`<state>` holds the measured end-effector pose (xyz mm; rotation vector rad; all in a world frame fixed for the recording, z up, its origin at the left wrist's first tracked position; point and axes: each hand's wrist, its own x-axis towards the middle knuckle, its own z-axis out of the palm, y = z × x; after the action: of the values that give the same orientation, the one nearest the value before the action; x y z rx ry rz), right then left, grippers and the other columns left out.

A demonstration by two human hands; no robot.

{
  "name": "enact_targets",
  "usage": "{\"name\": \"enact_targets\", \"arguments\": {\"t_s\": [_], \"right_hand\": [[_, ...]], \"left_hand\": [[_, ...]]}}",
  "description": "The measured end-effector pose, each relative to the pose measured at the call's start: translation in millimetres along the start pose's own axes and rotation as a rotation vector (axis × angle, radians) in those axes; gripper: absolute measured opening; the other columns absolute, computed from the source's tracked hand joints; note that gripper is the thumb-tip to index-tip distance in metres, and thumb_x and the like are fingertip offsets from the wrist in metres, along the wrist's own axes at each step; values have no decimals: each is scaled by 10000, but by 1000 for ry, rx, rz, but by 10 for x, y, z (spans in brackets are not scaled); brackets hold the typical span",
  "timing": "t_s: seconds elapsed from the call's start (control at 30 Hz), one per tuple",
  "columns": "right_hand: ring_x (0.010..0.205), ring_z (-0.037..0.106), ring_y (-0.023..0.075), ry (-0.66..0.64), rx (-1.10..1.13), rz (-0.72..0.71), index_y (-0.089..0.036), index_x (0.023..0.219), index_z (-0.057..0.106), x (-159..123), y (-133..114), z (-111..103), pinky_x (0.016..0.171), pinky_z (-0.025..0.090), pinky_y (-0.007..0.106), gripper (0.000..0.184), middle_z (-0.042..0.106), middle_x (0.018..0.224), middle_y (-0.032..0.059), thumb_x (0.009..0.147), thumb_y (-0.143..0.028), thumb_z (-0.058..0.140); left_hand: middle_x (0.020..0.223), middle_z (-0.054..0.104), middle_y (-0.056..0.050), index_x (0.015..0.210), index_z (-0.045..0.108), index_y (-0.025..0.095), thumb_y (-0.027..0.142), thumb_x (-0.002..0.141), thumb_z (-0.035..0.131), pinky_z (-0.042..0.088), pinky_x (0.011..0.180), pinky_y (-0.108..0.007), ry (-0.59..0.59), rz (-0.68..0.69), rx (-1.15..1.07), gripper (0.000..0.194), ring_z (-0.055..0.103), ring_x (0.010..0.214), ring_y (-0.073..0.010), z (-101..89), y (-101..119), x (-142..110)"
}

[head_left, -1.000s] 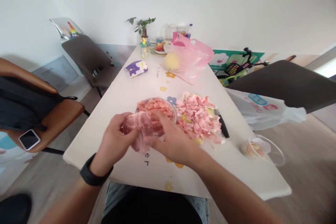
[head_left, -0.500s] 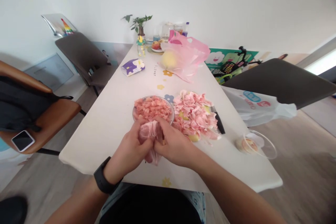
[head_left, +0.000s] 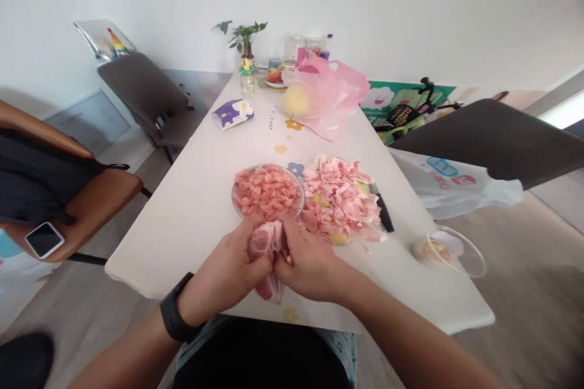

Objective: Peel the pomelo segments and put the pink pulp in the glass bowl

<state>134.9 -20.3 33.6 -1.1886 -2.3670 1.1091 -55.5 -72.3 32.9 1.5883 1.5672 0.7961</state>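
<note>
Both my hands hold a chunk of pink pomelo segments [head_left: 267,242] low over the near part of the table. My left hand [head_left: 235,267] grips its left side, fingers curled round and thumb pressed in. From the right, my right hand [head_left: 308,261] does the same, both thumbs meeting at the middle. Just beyond the fingers lies a round plate [head_left: 234,199] heaped with peeled pomelo flesh [head_left: 267,189]. To its right spreads a pile of pale pink pomelo membranes and peel [head_left: 340,191]. A dark-handled knife [head_left: 384,213] lies along the pile's right edge.
On the white table [head_left: 191,194] stand a purple tissue pack [head_left: 233,113], a pink plastic bag [head_left: 335,94] with a yellow fruit, and a potted plant [head_left: 247,36]. A clear round container [head_left: 449,252] sits at the right edge. Chairs [head_left: 146,97] flank the table.
My hands and the pomelo chunk have come slightly nearer to me and a little right, away from the plate. The plate and the peel pile look the same.
</note>
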Motion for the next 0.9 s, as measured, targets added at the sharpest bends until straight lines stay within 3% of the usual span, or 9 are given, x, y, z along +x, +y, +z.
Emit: {"name": "enact_targets", "arguments": {"t_s": [0.2, 0.33, 0.53, 0.73, 0.9], "right_hand": [[896, 698, 246, -102, 109, 59, -228, 1427, 523, -13, 105, -177, 726, 505, 343, 573, 745, 1081, 81, 894, -317, 712], [894, 715, 244, -155, 160, 24, -220, 1409, 564, 0, 94, -331, 713, 501, 332, 573, 769, 1068, 69, 925, -466, 745], [866, 710, 250, -156, -60, 45, -213, 1239, 601, -11, -14, -368, 683, 446, 312, 392, 766, 1008, 68, 872, -296, 711], [875, 695, 254, -111, -70, 59, -206, 1071, 527, -17, -28, -238, 698, 447, 321, 256, 744, 1031, 103, 834, -218, 622], [958, 675, 263, -54, -13, 51, -218, 1161, 537, -49, 66, -134, 793, 469, 364, 333, 725, 1095, 91, 839, -210, 621]], "left_hand": [[771, 709, 38, 1243, 638, 254, 240, 879, 639, 500, 588, -273, -37, -33, 16, 364, 677, 625, -170, 14, 14, 42], [866, 748, 3, 1269, 616, 239, 289, 888, 692, 544, 636, -280, -65, -13, -21, 392, 725, 702, -183, -26, 65, 42], [763, 727, 34, 1381, 538, 223, 162, 885, 609, 561, 601, -263, -285, -92, -161, 505, 732, 600, -167, -28, 129, 33], [916, 765, -12, 1237, 622, 225, 99, 801, 603, 580, 702, -283, -140, -24, -86, 454, 760, 740, -186, 88, 155, 41], [948, 766, 0, 1304, 611, 237, 94, 796, 600, 589, 738, -283, -143, -8, -129, 527, 755, 729, -173, 77, 158, 10]]}}
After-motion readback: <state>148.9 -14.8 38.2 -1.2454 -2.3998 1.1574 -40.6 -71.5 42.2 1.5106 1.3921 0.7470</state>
